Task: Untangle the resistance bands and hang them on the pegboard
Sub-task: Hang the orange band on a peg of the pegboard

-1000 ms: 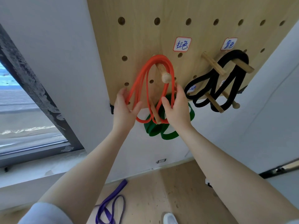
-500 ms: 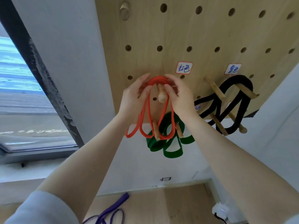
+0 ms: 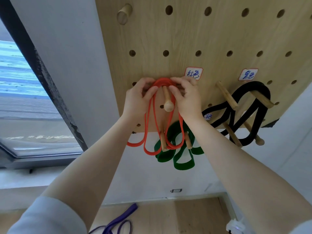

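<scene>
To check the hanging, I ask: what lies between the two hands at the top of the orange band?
In the head view, a round-tipped wooden peg lies between the left hand and right hand; the orange band arches over it.

Pegboard with three bands on its pegs, a fourth on the floor.

I see the wooden pegboard (image 3: 211,36) carrying an orange band (image 3: 150,125) over a knobbed peg (image 3: 166,100), a green band (image 3: 179,156) below it, a black band (image 3: 244,105) at right; a purple band (image 3: 118,222) lies on the floor (image 3: 190,217).
</scene>
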A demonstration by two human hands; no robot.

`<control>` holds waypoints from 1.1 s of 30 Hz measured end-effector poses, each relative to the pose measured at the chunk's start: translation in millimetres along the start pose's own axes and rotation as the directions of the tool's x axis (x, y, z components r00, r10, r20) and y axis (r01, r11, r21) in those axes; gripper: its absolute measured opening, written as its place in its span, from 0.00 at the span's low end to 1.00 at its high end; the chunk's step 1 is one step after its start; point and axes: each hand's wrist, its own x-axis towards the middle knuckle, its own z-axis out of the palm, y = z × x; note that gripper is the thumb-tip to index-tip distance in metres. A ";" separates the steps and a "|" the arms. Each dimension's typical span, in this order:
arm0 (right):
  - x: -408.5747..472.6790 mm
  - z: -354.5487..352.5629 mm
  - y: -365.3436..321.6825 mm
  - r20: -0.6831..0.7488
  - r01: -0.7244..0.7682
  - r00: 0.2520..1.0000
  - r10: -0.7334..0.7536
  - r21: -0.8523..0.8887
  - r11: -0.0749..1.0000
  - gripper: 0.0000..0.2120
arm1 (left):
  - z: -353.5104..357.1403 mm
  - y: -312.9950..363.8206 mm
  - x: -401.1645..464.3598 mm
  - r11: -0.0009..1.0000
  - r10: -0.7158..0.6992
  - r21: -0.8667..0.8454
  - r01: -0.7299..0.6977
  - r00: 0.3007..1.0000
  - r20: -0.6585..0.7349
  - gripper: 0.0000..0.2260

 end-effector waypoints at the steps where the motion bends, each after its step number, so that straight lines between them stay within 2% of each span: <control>1: -1.3 -0.6 2.5 -0.018 0.013 1.000 -0.014 -0.027 1.000 0.11 | 1.2 -1.5 -1.9 1.000 0.015 0.027 -0.015 1.000 -0.013 0.09; 3: -1.9 -1.3 4.1 -0.064 0.052 0.996 -0.060 -0.129 0.990 0.12 | 5.4 -3.0 -5.9 0.988 0.074 0.141 -0.059 0.992 -0.099 0.09; 5: 1.0 -1.8 1.2 -0.051 0.066 0.996 -0.076 -0.172 0.983 0.09 | 8.2 -0.9 -5.5 0.975 0.114 0.207 -0.077 0.979 -0.172 0.08; 9: 9.7 -2.6 -5.8 -0.013 0.094 0.995 -0.097 -0.162 0.982 0.02 | 9.8 2.1 2.9 0.983 0.108 0.167 -0.082 0.983 -0.149 0.02; 12: 13.5 -2.5 -4.2 -0.014 0.064 0.998 -0.067 -0.174 0.983 0.02 | 10.2 -4.9 10.6 0.990 0.102 0.112 -0.085 0.983 -0.153 0.04; 16: 11.0 4.6 -5.4 -0.082 0.005 0.996 -0.018 -0.160 0.987 0.03 | 7.6 -7.3 10.3 0.986 0.133 0.115 -0.119 0.983 -0.123 0.06; 17: 8.4 5.9 -5.2 -0.077 0.022 0.996 -0.038 -0.208 0.978 0.00 | 7.0 -6.4 8.4 0.986 0.133 0.117 -0.119 0.984 -0.117 0.06; 21: -3.9 7.4 -4.0 0.015 0.249 0.961 -0.274 -0.471 0.846 0.07 | 3.9 -3.3 5.3 0.988 0.086 0.136 -0.074 0.992 -0.088 0.03; 23: -1.4 7.5 -3.9 0.019 0.253 0.959 -0.284 -0.516 0.818 0.07 | 3.8 -2.8 5.5 0.987 0.081 0.145 -0.066 0.991 -0.105 0.02; 28: 9.5 6.4 -12.4 -0.057 0.075 0.993 -0.100 -0.339 0.938 0.05 | 2.3 5.4 9.2 0.994 -0.111 -0.008 0.111 0.977 -0.184 0.04; 30: 9.1 5.8 -16.7 -0.042 -0.001 0.999 -0.011 -0.281 0.960 0.04 | -0.6 10.2 9.7 0.985 -0.161 0.038 0.170 0.972 -0.173 0.05; 33: -4.1 -1.7 -19.9 0.011 -0.033 0.999 0.035 -0.155 0.987 0.03 | -5.4 18.1 -6.5 0.970 -0.134 0.180 0.166 0.976 -0.174 0.05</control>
